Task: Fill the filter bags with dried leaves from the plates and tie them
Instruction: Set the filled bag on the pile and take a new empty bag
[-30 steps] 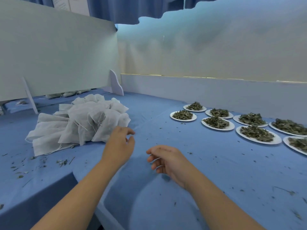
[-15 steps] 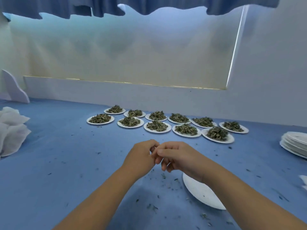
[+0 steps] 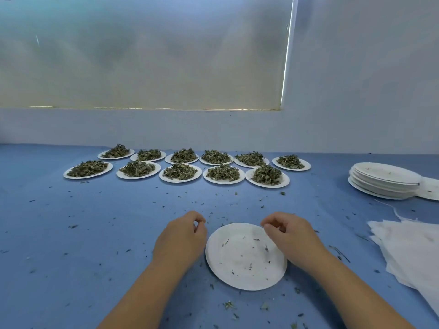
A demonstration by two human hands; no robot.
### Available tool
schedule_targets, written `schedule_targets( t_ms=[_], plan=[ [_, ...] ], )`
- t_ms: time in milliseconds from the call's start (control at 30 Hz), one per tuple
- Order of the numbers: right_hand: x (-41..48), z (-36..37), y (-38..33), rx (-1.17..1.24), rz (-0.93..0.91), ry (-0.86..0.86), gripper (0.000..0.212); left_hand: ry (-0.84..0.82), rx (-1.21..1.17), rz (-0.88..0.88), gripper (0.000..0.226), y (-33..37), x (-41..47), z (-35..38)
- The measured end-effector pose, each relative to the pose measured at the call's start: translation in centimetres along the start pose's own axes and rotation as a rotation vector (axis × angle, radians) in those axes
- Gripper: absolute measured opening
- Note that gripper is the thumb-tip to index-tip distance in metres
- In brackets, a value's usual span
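Flanking the spent plate (image 3: 244,269) near the worktop's (image 3: 71,233) front edge, left grip (image 3: 180,236) and right grip (image 3: 291,236) hang loosely curled, empty; next likely needs a fresh bag (image 3: 408,245).

The blue-covered table (image 3: 71,233) carries eleven plates (image 3: 223,182) of dried leaves (image 3: 180,171) in two rows at the back, one nearly bare plate (image 3: 242,269) in front, a stack of empty plates (image 3: 380,184) and flat filter bags (image 3: 413,252) at right, and scattered leaf crumbs (image 3: 229,305).
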State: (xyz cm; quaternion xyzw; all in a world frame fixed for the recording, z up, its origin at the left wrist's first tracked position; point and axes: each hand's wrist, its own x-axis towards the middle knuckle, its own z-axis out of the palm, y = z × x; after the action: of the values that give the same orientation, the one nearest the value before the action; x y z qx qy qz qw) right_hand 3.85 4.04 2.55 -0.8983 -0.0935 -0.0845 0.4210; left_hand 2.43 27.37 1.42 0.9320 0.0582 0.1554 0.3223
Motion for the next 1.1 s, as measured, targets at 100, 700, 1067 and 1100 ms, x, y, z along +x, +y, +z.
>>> schedule_targets(
  t_ms=[100,700,1067,1100],
  plan=[
    [0.2,-0.4,1.1,-0.145,0.054,-0.032,0.009,-0.122,0.002,-0.043,0.012,-0.2,-0.7,-0.2],
    [0.0,-2.7,0.5,0.051,0.31,-0.053,0.014,-0.189,-0.87,-0.368,0.033,2.6,-1.1,-0.9],
    [0.5,-6.8,3.1,0.875,0.533,0.218,0.007,-0.159,-1.294,-0.402,0.033,9.7,2.6,4.0],
    [0.6,-7.1,3.7,0.869,0.546,0.24,0.008,-0.173,-1.309,-0.409,0.028,10.0,2.4,4.8]
  ],
)
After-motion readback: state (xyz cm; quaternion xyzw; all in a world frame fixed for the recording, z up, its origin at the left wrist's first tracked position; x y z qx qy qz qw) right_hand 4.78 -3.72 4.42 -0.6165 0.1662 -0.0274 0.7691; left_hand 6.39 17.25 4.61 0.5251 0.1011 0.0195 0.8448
